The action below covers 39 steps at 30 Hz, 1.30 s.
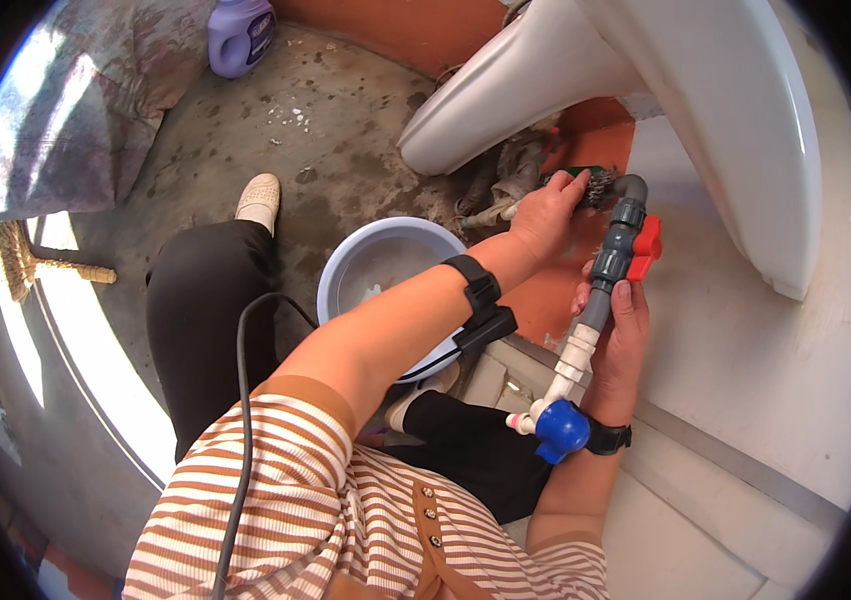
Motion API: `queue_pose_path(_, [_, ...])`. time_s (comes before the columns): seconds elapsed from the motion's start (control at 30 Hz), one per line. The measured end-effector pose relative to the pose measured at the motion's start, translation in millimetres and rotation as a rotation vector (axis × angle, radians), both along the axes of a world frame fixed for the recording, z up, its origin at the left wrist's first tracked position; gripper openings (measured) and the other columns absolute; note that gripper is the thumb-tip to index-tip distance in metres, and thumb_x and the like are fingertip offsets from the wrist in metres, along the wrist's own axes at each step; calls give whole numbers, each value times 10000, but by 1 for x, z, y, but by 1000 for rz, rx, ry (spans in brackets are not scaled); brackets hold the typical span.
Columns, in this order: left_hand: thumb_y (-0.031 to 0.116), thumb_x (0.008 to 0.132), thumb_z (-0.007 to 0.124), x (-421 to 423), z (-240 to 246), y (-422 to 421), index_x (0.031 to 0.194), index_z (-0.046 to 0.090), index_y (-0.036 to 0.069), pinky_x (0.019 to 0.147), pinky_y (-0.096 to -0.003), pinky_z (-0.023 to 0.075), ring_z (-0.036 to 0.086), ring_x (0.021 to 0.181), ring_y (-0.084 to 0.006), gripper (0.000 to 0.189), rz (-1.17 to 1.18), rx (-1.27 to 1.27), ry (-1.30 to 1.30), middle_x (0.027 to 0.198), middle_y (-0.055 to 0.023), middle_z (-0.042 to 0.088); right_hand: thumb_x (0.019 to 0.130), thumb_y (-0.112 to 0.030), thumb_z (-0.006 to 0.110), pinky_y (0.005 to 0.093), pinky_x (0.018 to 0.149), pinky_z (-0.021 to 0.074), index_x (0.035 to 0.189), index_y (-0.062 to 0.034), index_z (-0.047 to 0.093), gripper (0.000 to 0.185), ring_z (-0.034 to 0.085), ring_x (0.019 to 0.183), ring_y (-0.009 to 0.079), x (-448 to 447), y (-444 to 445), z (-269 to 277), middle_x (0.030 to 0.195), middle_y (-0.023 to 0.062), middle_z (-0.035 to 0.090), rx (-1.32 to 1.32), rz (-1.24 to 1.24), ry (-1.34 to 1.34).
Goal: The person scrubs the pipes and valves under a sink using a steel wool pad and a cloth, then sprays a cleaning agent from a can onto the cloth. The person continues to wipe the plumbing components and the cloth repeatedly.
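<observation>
My left hand (pixel 545 217) reaches over to the pipe's upper end and grips a green-backed scrubber with metallic bristles or wire (pixel 600 187), partly hidden by the fingers. It sits beside the grey pipe elbow (pixel 631 185). Around the lower grey stretch of the plastic pipe assembly (pixel 599 307) curl the thumb and fingers of my right hand (pixel 624 322). That assembly carries a red-handled ball valve (pixel 645 247), white fittings (pixel 574 360) and a blue-handled valve (pixel 562 430) at its lower end. Both wrists wear black bands.
Below my left forearm stands a pale blue basin (pixel 335 262) holding cloudy liquid. A white ceramic pedestal (pixel 515 82) lies beyond my hands. Old pipes (pixel 504 180) are near the wall. A purple detergent jug (pixel 241 37), draped cloth (pixel 95 112) and brush (pixel 20 259) are leftward. A black cable (pixel 243 420) crosses my sleeve.
</observation>
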<state>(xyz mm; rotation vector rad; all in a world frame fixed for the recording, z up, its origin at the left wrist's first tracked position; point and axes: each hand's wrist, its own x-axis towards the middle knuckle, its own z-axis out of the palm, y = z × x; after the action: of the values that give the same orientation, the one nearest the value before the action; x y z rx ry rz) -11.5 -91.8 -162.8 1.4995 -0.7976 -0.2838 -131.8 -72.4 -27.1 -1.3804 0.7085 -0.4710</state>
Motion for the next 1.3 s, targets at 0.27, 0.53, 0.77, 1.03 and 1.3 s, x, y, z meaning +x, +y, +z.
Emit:
queue_pose_path(0.27, [192, 787, 661, 1, -33, -4, 981, 626, 127, 620, -465, 504, 614, 721, -368, 207, 57, 226, -85, 884, -97, 582, 955, -233, 519, 289, 650, 485, 1206, 15, 450, 359, 562, 765, 164, 0, 0, 0, 1021, 131, 559, 38, -20, -28])
queue_pose_path(0.53, [160, 781, 632, -3, -35, -13, 980, 612, 87, 635, -470, 510, 620, 738, -367, 213, 74, 167, -197, 915, -128, 595, 967, -274, 495, 283, 638, 475, 1207, 37, 439, 397, 550, 755, 153, -1, 0, 0, 1018, 136, 548, 6, -64, 6])
queue_pose_path(0.77, [132, 761, 622, -5, -22, -17, 960, 579, 63, 604, -461, 511, 621, 714, -366, 215, 86, 166, -223, 925, -139, 581, 964, -226, 500, 280, 661, 485, 1228, 11, 442, 360, 560, 766, 148, -2, -1, -4, 1015, 121, 557, 49, -35, -48])
queue_pose_path(1.03, [176, 747, 631, 1, -34, -12, 937, 574, 40, 646, -453, 518, 634, 739, -363, 240, -13, 422, -193, 910, -152, 595, 968, -216, 489, 280, 666, 484, 1230, 9, 443, 348, 556, 768, 145, -3, -2, -3, 1012, 117, 553, 41, -37, -41])
queue_pose_path(1.3, [252, 743, 660, -7, -17, -23, 861, 546, 44, 621, -443, 522, 641, 716, -346, 265, 135, 198, -278, 897, -159, 602, 974, -251, 477, 279, 655, 466, 1197, 26, 446, 357, 541, 755, 152, -1, 2, -3, 1026, 129, 540, 38, -54, -40])
